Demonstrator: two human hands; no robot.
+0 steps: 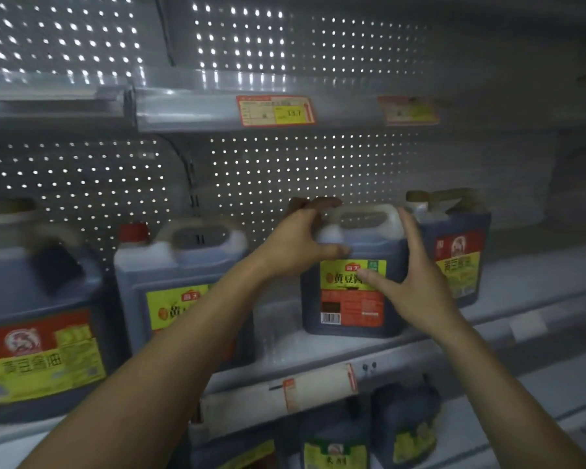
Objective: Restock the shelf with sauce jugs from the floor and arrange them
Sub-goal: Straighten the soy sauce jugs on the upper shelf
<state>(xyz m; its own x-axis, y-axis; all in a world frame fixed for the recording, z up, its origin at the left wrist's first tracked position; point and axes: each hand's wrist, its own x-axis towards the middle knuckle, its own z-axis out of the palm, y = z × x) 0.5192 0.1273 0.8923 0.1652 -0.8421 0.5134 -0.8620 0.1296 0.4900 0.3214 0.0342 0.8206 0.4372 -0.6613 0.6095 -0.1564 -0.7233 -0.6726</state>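
A dark sauce jug with a yellow-and-red label stands upright on the middle shelf. My left hand grips its upper left shoulder, fingers curled over the cap end of the handle. My right hand lies against the jug's right side with fingers straight and the thumb across the label. More jugs stand on the same shelf: one with a red cap to the left, a bigger one at the far left, and one just behind on the right.
An upper shelf with a price tag hangs overhead, backed by perforated panel. Below, a lower shelf holds more jugs. A gap lies between the red-capped jug and the held one, and open shelf runs to the far right.
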